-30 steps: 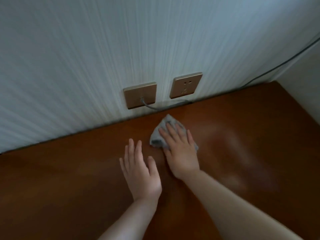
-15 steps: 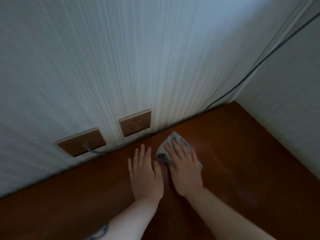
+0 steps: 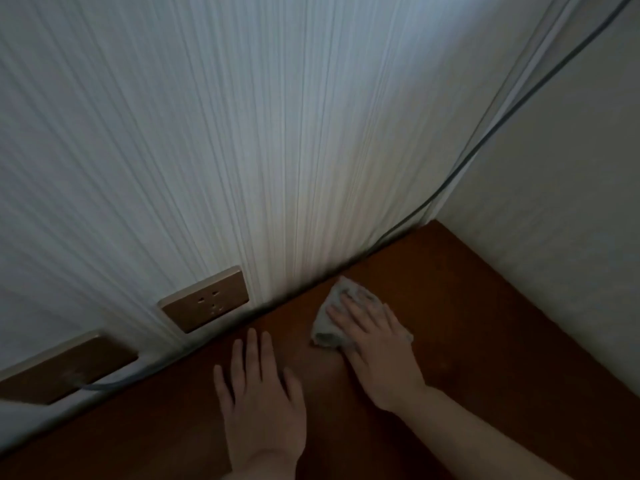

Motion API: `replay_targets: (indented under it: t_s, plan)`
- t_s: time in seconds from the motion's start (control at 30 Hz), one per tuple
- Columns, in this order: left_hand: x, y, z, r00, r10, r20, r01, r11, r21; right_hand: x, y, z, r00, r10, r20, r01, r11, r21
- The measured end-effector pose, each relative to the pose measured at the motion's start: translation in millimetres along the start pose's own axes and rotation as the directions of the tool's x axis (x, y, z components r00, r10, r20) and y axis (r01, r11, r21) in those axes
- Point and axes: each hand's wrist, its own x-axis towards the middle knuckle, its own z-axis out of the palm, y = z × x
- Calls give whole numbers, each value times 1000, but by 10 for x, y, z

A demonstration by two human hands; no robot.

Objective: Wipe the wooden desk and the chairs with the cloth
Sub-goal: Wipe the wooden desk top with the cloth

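On the wooden desk (image 3: 485,341), right hand (image 3: 377,344) flattens the cloth (image 3: 332,320), corner toward wall.

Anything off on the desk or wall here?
Nothing stands out. The right hand presses the grey cloth flat on the wooden desk; the left hand rests flat beside it. Both wall sockets sit flush.
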Motion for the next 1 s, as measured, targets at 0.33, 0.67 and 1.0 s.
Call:
replay_targets:
  t_s: [0.33,0.67,1.0]
  plan:
    - [4,15,20,1000,-10,7,9,996,84,157,551,-181,929,360,-83,-366,927,-76]
    - [-8,-1,38,1000,10,-26,-8,996,89,584,1127,-320,981,-141,133,140,990,20]
    - [1,-9,12,1000,16,-18,-14,997,80,828,1196,-354,555,820,-141,-809,572,138]
